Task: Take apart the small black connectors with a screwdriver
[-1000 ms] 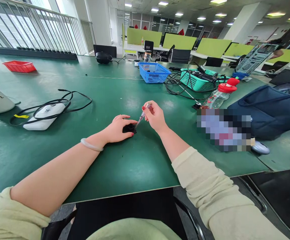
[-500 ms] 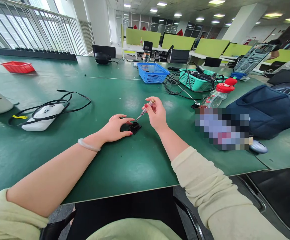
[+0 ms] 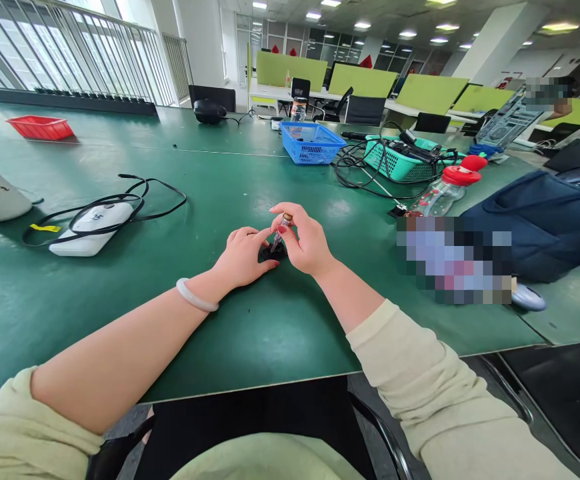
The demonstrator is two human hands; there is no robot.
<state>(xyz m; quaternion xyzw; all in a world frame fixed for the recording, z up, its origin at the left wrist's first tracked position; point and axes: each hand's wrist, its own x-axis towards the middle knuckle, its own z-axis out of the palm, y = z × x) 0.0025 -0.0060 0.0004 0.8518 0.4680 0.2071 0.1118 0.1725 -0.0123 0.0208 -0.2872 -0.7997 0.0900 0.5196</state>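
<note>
My right hand [image 3: 310, 241] is closed around the clear handle of a small screwdriver [image 3: 285, 223], which stands steeply with its tip end down at a small black part [image 3: 274, 253]. What exactly the tip touches is hidden. My left hand [image 3: 240, 259] rests on the green table with thumb and fingers around the black part, holding it down from the left. The two hands nearly meet above it, and the fingers cover much of the part, so its kind does not show.
On the left lie a white power bank [image 3: 93, 230] with a black cord and a red tray [image 3: 40, 127]. Farther off stand a blue basket [image 3: 313, 148] and a green basket [image 3: 395, 163] of cables. A red-capped bottle [image 3: 440, 193] and a dark blue bag [image 3: 535, 220] are at right.
The screwdriver has gone from a slant to nearly upright, and my right hand has come closer to my left. My left fingers now cover more of the black part.
</note>
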